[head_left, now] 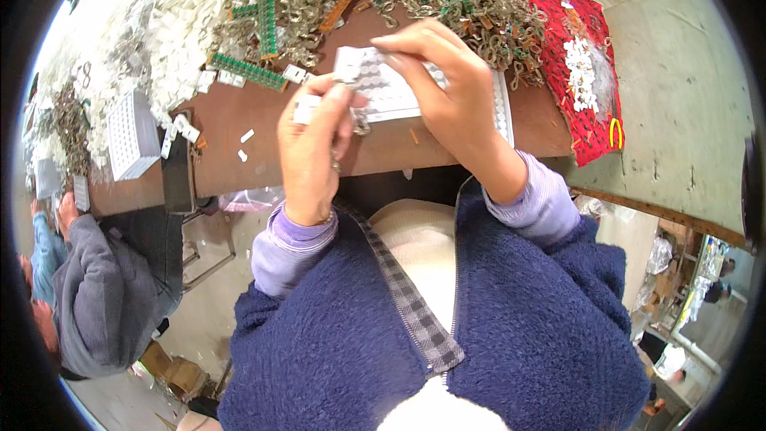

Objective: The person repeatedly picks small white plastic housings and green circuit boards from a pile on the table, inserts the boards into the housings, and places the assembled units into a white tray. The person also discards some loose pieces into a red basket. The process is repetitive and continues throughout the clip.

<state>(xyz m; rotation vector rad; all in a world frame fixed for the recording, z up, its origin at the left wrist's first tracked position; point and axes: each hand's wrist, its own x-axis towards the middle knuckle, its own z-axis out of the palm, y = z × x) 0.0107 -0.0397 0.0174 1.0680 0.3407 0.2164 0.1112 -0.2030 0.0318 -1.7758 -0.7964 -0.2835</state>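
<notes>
My left hand [315, 144] pinches a small white plastic piece [349, 64] between thumb and fingertips, slightly blurred. Another white piece [306, 109] shows against its fingers, and a short metal chain [361, 122] hangs beside them. Close to the upper right of the held piece, my right hand [455, 84] has its thumb and index finger closed together; whatever is between them is too small or blurred to make out. Under both hands lies a white tray [503, 112] with rows of round shapes, partly hidden by the right hand.
Heaps of white pieces [175, 24] and metal chains [479, 16] cover the brown table's far side, among green strips [267, 16]. A stack of white trays [133, 136] stands left. Red cloth [590, 120] carries white pieces at right. Another person [112, 295] sits left.
</notes>
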